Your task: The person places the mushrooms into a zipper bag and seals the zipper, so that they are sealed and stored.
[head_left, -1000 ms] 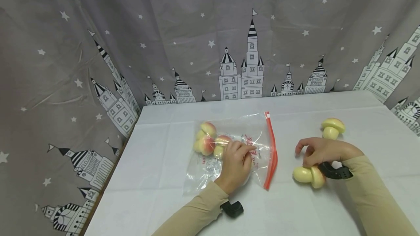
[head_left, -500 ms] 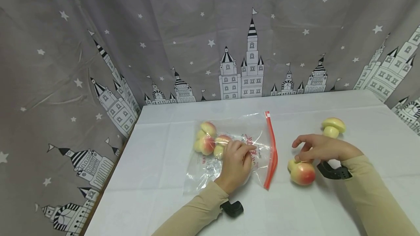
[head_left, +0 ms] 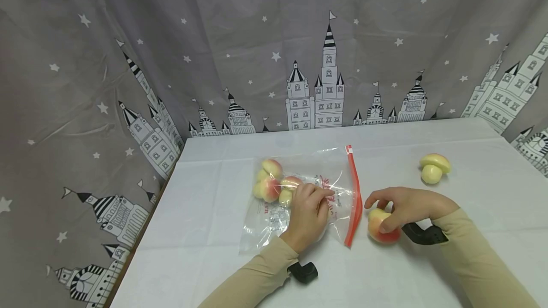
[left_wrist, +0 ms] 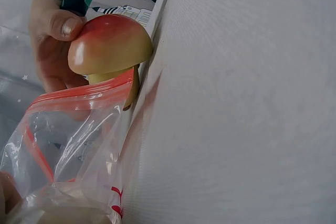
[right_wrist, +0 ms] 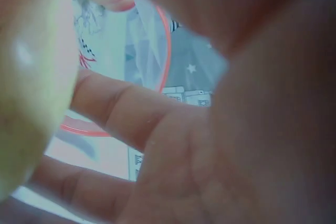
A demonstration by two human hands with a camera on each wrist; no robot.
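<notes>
A toy mushroom with a red-and-yellow cap is gripped by my right hand, thumb on the cap, just right of the bag's mouth. In the left wrist view this mushroom overlaps the bag's red zip edge. My left hand lies over the clear zip bag with curled fingers, gripping its plastic, and the mouth stands parted. Inside the bag, toy mushrooms are grouped at the far left end. The right wrist view shows the held mushroom close up, with the fingers beyond it.
Another toy mushroom stands farther back at the right on the white tablecloth. A grey curtain with castles and stars hangs behind the table and along its left side.
My right hand has turned the mushroom so its red cap shows and brought it left and slightly toward me, up to the bag's mouth. My left hand and the bag have stayed put.
</notes>
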